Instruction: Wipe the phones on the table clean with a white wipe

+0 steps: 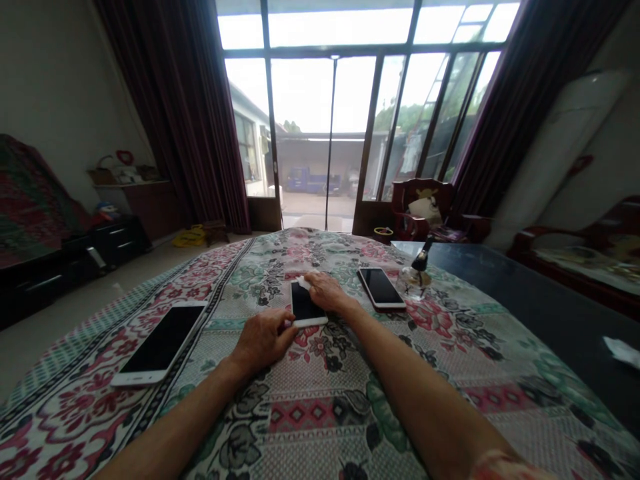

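Note:
A white-framed smartphone [306, 308] with a dark screen lies flat on the patterned tablecloth [310, 400] before me. My left hand [265, 339] grips its lower left edge between thumb and fingers. At the phone's upper part, my right hand [324, 291] presses a small white tissue [303, 283] against the screen; its fingers are curled over the tissue. To the left lies a larger white smartphone [163, 343], its screen black. Another smartphone [381, 289] rests to the right of my right hand, also dark.
Beside the right phone stands a clear glass bottle [416, 281] with a dark brush or stopper in it. A black tabletop [500, 293] borders the cloth, with a crumpled white tissue [623, 351] on it. Wooden chairs [425, 207] and glass doors are beyond.

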A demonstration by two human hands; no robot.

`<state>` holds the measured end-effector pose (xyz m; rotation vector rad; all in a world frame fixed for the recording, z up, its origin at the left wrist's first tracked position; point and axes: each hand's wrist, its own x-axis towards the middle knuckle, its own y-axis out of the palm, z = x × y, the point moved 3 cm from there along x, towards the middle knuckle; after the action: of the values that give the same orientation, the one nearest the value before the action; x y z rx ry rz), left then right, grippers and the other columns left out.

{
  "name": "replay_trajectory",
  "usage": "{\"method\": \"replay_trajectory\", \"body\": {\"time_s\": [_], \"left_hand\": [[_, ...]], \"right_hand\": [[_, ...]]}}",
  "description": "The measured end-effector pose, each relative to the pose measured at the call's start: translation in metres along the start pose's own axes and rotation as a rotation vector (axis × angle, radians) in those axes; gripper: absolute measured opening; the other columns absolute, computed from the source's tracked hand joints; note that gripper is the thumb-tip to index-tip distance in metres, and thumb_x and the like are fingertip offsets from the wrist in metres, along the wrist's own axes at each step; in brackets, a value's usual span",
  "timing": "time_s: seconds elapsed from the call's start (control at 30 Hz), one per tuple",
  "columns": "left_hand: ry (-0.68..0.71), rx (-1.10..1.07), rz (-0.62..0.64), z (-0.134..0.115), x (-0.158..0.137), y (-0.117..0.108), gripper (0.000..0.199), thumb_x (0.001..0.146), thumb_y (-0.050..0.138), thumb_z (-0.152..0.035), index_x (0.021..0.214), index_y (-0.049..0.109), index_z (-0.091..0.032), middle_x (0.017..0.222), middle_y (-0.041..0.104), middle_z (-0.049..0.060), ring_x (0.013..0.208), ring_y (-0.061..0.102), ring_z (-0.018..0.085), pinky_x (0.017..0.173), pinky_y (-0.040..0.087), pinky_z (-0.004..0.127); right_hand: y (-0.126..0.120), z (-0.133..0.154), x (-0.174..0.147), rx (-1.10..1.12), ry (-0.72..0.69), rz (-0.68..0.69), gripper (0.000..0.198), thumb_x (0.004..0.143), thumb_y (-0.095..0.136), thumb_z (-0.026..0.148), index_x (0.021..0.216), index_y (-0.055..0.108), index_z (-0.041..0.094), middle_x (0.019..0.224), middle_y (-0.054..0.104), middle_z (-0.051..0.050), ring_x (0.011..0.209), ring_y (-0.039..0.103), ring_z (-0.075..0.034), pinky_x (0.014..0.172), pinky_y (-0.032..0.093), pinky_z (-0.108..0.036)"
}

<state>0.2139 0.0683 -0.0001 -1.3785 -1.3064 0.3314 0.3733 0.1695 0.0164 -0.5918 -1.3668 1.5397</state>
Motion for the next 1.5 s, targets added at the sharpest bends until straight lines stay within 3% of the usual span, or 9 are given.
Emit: {"method": "replay_trajectory", "body": {"time_s": [0.13, 0.3, 0.53, 0.73, 0.9, 1.03, 1.17, 1.3, 1.5], "left_hand": [[-0.045, 0.003, -0.045, 0.003, -0.002, -0.002, 0.032, 0.082, 0.058, -0.027, 0.11, 0.064, -0.013, 0.087, 0.067, 0.008, 0.081, 0.062, 0.021, 0.076, 0.05, 0.034], [-0.023, 0.1, -0.056, 0.008, -0.003, -0.004, 0.026, 0.082, 0.055, -0.024, 0.102, 0.069, -0.016, 0.099, 0.063, 0.01, 0.097, 0.057, 0.024, 0.084, 0.049, 0.036], [-0.013, 0.039, -0.021, 0.01, -0.001, -0.004, 0.023, 0.084, 0.057, -0.027, 0.1, 0.073, -0.021, 0.095, 0.065, 0.007, 0.092, 0.057, 0.022, 0.085, 0.048, 0.036], [-0.023, -0.016, -0.018, 0.01, 0.0, -0.007, 0.023, 0.084, 0.06, -0.031, 0.101, 0.074, -0.022, 0.093, 0.066, 0.006, 0.088, 0.057, 0.021, 0.084, 0.047, 0.035], [-0.021, -0.021, -0.019, 0.012, 0.0, -0.005, 0.019, 0.082, 0.062, -0.029, 0.094, 0.075, -0.023, 0.093, 0.066, 0.006, 0.088, 0.058, 0.021, 0.085, 0.046, 0.035], [-0.024, -0.012, -0.029, 0.014, -0.001, -0.003, 0.016, 0.082, 0.062, -0.029, 0.088, 0.076, -0.022, 0.092, 0.066, 0.006, 0.089, 0.057, 0.021, 0.085, 0.046, 0.034], [-0.034, -0.013, -0.037, 0.015, -0.001, -0.002, 0.021, 0.082, 0.061, -0.025, 0.097, 0.075, -0.024, 0.091, 0.066, 0.005, 0.09, 0.056, 0.02, 0.084, 0.046, 0.032], [-0.033, 0.001, -0.038, 0.014, -0.001, -0.002, 0.019, 0.083, 0.061, -0.029, 0.094, 0.076, -0.023, 0.093, 0.066, 0.006, 0.09, 0.056, 0.021, 0.084, 0.046, 0.033], [-0.021, 0.017, -0.03, 0.011, -0.002, -0.005, 0.021, 0.086, 0.059, -0.034, 0.098, 0.075, -0.027, 0.094, 0.065, 0.005, 0.088, 0.057, 0.02, 0.084, 0.046, 0.034]], "right_hand": [[-0.004, -0.001, -0.002, -0.043, 0.048, -0.006, 0.036, 0.084, 0.041, 0.019, 0.111, 0.064, 0.018, 0.114, 0.067, -0.011, 0.105, 0.059, -0.025, 0.089, 0.042, -0.034], [-0.008, -0.002, -0.009, -0.105, 0.088, -0.065, 0.03, 0.086, 0.045, 0.025, 0.105, 0.067, 0.018, 0.109, 0.068, -0.013, 0.101, 0.06, -0.026, 0.088, 0.041, -0.035], [-0.001, 0.006, -0.007, -0.1, -0.187, -0.039, 0.031, 0.09, 0.039, 0.014, 0.11, 0.062, 0.018, 0.12, 0.062, -0.009, 0.112, 0.052, -0.021, 0.095, 0.038, -0.032], [-0.001, 0.019, -0.014, -0.066, -0.328, -0.02, 0.026, 0.088, 0.039, 0.007, 0.101, 0.06, 0.016, 0.109, 0.063, -0.009, 0.103, 0.053, -0.019, 0.092, 0.039, -0.03], [-0.005, 0.036, -0.039, -0.024, -0.437, 0.003, 0.022, 0.089, 0.042, 0.009, 0.099, 0.059, 0.018, 0.106, 0.062, -0.009, 0.101, 0.053, -0.019, 0.091, 0.042, -0.031], [-0.01, 0.047, -0.07, 0.049, -0.502, 0.035, 0.027, 0.091, 0.042, 0.012, 0.112, 0.057, 0.02, 0.119, 0.059, -0.009, 0.112, 0.051, -0.021, 0.097, 0.042, -0.037], [-0.015, 0.049, -0.089, 0.115, -0.507, 0.06, 0.033, 0.093, 0.041, 0.014, 0.122, 0.054, 0.02, 0.127, 0.057, -0.009, 0.121, 0.047, -0.021, 0.106, 0.036, -0.039], [-0.015, 0.044, -0.073, 0.12, -0.48, 0.09, 0.031, 0.094, 0.04, 0.016, 0.12, 0.057, 0.022, 0.125, 0.059, -0.008, 0.12, 0.049, -0.021, 0.102, 0.039, -0.038], [-0.004, 0.029, -0.017, 0.006, -0.34, 0.084, 0.031, 0.093, 0.038, 0.012, 0.113, 0.059, 0.021, 0.121, 0.061, -0.007, 0.115, 0.052, -0.019, 0.101, 0.039, -0.036]]}}
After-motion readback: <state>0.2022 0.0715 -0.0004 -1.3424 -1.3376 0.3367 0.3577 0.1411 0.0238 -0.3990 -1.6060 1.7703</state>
